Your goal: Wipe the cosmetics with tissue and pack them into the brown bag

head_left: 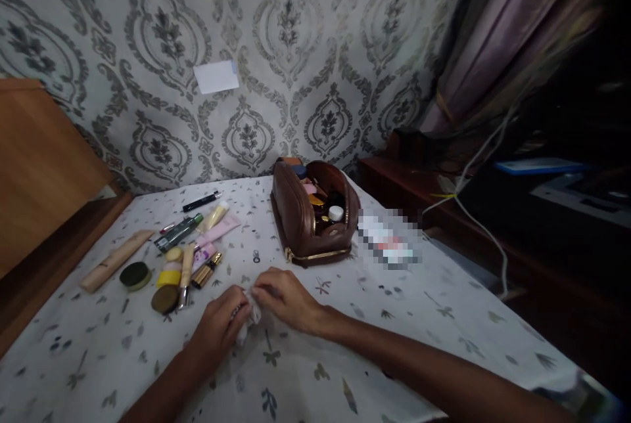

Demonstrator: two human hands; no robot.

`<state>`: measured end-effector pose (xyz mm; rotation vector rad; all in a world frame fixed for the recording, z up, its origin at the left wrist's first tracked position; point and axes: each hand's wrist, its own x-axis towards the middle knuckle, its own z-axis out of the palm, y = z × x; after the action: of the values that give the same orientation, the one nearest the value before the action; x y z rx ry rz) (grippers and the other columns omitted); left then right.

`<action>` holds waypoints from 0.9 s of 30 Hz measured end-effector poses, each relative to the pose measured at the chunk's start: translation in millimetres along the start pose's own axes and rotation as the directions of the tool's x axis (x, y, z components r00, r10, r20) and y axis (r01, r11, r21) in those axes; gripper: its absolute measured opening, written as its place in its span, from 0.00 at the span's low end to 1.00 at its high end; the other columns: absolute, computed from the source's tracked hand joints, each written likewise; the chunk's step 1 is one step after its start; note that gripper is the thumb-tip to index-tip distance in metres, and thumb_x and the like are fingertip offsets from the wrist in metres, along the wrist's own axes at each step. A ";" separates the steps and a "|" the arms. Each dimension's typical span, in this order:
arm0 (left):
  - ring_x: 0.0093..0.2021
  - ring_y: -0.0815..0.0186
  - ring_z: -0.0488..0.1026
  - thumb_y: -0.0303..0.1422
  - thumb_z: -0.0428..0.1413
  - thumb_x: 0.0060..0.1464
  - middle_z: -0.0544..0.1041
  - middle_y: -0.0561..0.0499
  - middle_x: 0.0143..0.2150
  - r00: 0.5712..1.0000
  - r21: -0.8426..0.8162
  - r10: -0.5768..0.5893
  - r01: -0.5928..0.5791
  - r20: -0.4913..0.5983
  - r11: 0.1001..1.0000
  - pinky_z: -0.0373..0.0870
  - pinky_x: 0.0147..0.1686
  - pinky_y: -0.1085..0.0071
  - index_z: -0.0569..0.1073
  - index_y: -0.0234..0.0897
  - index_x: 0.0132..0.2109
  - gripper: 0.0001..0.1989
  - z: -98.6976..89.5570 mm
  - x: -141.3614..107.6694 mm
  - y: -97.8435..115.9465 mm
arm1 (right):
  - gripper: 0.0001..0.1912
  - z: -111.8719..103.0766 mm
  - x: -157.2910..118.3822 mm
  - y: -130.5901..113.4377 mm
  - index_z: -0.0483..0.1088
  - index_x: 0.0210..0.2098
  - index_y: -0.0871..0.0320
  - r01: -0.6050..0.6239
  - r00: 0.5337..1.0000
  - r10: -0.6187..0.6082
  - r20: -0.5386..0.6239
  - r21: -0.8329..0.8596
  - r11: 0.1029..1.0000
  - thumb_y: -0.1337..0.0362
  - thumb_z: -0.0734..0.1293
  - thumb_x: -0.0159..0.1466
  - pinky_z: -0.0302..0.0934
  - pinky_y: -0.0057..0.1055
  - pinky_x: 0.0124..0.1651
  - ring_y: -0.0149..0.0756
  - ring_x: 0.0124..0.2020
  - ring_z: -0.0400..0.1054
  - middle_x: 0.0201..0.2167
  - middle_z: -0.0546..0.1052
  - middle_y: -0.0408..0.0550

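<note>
My left hand [223, 319] is closed around a crumpled white cloth or wipe [253, 316] low over the table. Something small, dark and patterned shows between its fingers, too small to name. My right hand [288, 299] meets it from the right, fingers pinched at the top of the white cloth; the fingertips are partly hidden. Just beyond stands a brown cosmetic bag [294, 213], unzipped, with a white-capped bottle [336, 214] and other items inside. To the left lie loose cosmetics: a pink tube [219, 231], a dark green tube [177, 234], a gold-capped tube [185, 275] and round jars [165, 299].
A patterned white sheet [305, 370] covers the table. A beige tube [116, 262], a green-lidded jar [135, 276] and a black pen-like stick [201, 201] lie at left. A blurred item [389, 239] is right of the bag. White cables [486, 232] hang at the right edge.
</note>
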<state>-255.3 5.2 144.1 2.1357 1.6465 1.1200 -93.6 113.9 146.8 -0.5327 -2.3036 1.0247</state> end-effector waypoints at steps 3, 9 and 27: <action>0.27 0.70 0.65 0.35 0.44 0.68 0.67 0.54 0.26 0.999 0.035 0.032 -0.032 -0.013 0.999 0.62 0.28 0.75 0.63 0.38 0.28 0.18 -1.7 0.8 -2.1 | 0.12 19.8 18.3 -1.8 0.71 0.28 0.59 -0.152 0.987 0.160 -0.004 0.283 0.947 0.64 0.61 0.65 0.61 0.27 0.34 0.32 0.29 0.69 0.25 0.75 0.43; 0.26 0.70 0.63 0.39 0.44 0.68 0.66 0.54 0.24 0.999 0.091 0.034 -0.032 -0.030 0.995 0.60 0.29 0.74 0.61 0.38 0.25 0.22 -4.1 -1.9 -4.7 | 0.15 43.6 27.9 -1.5 0.70 0.28 0.57 -0.179 0.977 0.208 -0.033 0.396 0.901 0.54 0.62 0.64 0.62 0.30 0.35 0.36 0.30 0.69 0.25 0.75 0.44; 0.37 0.65 0.72 0.32 0.52 0.59 0.75 0.53 0.38 0.827 0.052 -0.275 0.343 -0.490 0.938 0.65 0.36 0.72 0.69 0.40 0.41 0.03 -61.4 6.3 -28.9 | 0.22 48.7 16.5 2.0 0.74 0.35 0.57 -0.199 0.980 0.198 0.033 0.305 0.931 0.45 0.62 0.63 0.63 0.35 0.36 0.41 0.31 0.71 0.27 0.78 0.49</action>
<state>-317.5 4.6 171.9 1.6432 2.2460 1.5438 -136.7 97.7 123.7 -0.6437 -2.0648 1.4504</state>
